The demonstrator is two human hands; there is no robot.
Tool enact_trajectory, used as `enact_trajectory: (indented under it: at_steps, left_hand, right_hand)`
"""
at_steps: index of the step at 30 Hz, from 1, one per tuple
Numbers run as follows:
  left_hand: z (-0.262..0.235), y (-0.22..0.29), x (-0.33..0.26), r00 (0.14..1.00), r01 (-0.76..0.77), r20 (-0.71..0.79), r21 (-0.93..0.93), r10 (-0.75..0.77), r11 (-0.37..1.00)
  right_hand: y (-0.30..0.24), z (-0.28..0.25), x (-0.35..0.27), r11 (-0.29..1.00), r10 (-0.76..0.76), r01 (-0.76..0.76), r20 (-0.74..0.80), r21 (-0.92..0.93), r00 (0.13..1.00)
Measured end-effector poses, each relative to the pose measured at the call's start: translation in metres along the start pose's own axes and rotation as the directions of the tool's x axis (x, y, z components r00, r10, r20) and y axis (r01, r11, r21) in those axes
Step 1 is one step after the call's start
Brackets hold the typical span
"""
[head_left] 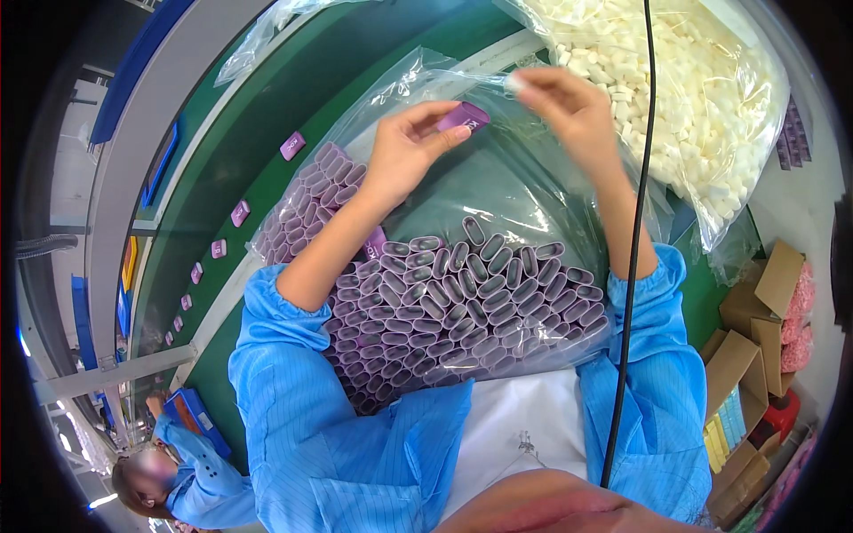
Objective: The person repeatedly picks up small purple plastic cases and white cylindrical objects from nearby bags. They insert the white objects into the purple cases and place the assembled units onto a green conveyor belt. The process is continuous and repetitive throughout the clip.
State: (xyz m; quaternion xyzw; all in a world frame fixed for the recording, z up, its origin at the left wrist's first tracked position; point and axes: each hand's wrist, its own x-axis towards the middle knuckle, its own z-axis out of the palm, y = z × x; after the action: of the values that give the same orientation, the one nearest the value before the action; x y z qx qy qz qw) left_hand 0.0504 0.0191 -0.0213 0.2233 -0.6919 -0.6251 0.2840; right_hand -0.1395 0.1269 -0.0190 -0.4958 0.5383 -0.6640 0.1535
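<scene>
Along the near edge of the green counter point(211, 384) there's a big clear bag point(533, 191) loaded with purple shells point(480, 286), mostly oval open ends up. Left hand point(410, 147) is up over the bag's far side, thumb and fingers pinching 1 shell point(467, 116), printed face showing. Right hand point(573, 102) is just beside it, thumb and forefinger nipping what looks like 1 small white piece point(514, 83), kinda blurry, so can't tell its shape. Over at the counter's far right corner, a 2nd clear bag point(711, 222) is stuffed with cream blocks point(684, 98). Past the left rail point(224, 306), 7 more shells point(240, 213) sit spaced out along the belt point(293, 111). Black cable point(641, 178) hangs in front of the right forearm. Off the right edge: open cartons point(737, 373). Lower left, a co-worker point(209, 484) reaches near a blue bin point(206, 431).
</scene>
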Motion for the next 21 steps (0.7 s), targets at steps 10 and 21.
enact_trajectory:
  at_steps: [10,21]
  left_hand:
    - [-0.001,0.006,-0.008,0.984,-0.174,0.095,0.381,0.149,0.908]
    - [0.001,-0.003,-0.008,0.994,0.096,0.084,-0.273,-0.076,0.957]
  right_hand:
    - [0.010,0.020,-0.016,0.982,0.108,-0.147,0.286,0.119,0.952]
    - [0.004,0.023,-0.018,0.968,-0.241,0.229,0.134,0.103,0.961]
